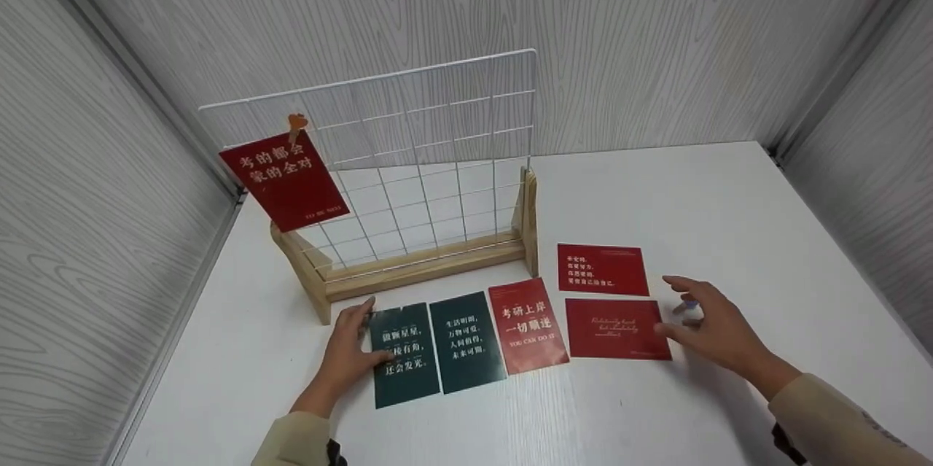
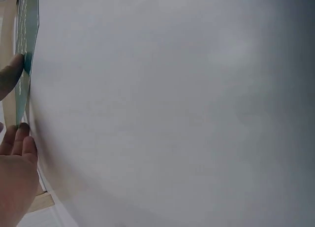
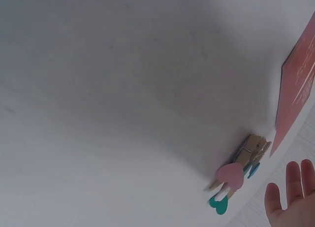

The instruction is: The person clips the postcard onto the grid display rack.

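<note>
My left hand pinches the left edge of the leftmost dark green card, its thumb on the printed face and its fingers at the edge. In the left wrist view, that green card rises slightly between thumb and fingertips. My right hand hovers with spread fingers at the right side of a red card, holding nothing. Below it, small wooden clothespins with a pink heart and a green heart lie on the table; the hand mostly hides them in the head view.
A white wire grid stands in a wooden base behind the cards. An orange-topped clip holds a red card at its upper left. Another green card, an upright red card and a sideways red card lie on the table.
</note>
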`<state>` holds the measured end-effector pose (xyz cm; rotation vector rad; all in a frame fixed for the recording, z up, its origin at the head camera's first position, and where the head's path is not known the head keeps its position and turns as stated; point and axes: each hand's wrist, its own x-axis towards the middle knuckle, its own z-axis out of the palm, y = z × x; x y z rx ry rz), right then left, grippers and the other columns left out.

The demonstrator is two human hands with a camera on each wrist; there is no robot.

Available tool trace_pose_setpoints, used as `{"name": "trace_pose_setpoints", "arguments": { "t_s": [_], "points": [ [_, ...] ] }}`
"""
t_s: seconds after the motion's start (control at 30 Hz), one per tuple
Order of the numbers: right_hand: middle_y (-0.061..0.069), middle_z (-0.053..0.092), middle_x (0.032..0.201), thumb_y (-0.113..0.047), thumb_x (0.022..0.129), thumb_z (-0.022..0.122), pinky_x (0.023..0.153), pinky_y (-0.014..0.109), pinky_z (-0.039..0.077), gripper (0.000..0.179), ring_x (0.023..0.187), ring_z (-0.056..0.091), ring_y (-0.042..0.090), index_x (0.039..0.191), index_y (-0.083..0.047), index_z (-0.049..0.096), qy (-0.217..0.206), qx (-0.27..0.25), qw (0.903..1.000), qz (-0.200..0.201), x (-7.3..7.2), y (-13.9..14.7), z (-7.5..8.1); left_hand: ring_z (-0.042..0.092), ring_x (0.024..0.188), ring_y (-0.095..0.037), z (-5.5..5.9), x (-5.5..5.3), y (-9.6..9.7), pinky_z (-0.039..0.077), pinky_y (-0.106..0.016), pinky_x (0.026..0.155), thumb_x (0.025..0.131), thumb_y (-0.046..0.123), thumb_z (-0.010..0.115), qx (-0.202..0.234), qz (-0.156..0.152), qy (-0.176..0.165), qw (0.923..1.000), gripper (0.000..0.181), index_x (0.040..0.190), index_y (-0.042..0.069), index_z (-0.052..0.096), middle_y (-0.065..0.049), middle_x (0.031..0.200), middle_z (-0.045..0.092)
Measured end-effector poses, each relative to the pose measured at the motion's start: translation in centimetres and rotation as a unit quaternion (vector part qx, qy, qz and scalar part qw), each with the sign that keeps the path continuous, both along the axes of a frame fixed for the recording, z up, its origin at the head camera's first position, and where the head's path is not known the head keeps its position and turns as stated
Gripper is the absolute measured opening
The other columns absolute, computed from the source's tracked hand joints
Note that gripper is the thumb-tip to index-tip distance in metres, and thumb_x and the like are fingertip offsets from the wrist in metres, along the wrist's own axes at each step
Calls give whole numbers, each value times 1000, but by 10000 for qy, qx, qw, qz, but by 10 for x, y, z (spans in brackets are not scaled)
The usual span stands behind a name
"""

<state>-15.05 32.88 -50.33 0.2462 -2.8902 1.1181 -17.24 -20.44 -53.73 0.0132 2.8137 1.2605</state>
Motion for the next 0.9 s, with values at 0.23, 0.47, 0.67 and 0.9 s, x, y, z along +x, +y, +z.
{"name": "trace_pose_setpoints", "arguments": {
  "t_s": [0.23, 0.47, 0.67, 0.9],
  "points": [
    [15, 53, 123, -27, 75, 83, 88, 54, 47, 74, 109, 50, 31, 136, -7, 47, 122, 211, 9997, -96, 10, 13, -9, 55, 102, -28, 0, 0, -2, 48, -43, 90, 71, 0, 81, 123, 76, -88, 9999, 93, 148, 5, 30, -19, 134, 43],
    [14, 55, 122, -23, 72, 85, 86, 52, 47, 73, 107, 53, 32, 133, -7, 50, 149, 442, 9987, -181, 16, 23, -15, 54, 95, -24, 2, 0, -6, 49, -41, 86, 74, -3, 78, 311, 197, -238, 9990, 81, 144, 2, 36, -15, 117, 52],
    [12, 58, 118, -13, 69, 86, 84, 47, 50, 68, 104, 58, 28, 128, -7, 52, 509, 606, 9968, -131, 20, 30, -22, 54, 95, -23, 3, 1, -9, 49, -38, 85, 76, -5, 75, 826, 409, -371, 9950, 74, 142, 2, 41, -14, 113, 56],
    [17, 56, 120, -13, 72, 83, 90, 58, 43, 65, 109, 52, 35, 128, -4, 52, 232, 560, 9975, -374, 25, 36, -21, 51, 100, -25, 4, 1, -12, 45, -39, 89, 78, -4, 74, 916, 547, -404, 9935, 71, 141, 4, 43, -14, 116, 56]
  ]
}}
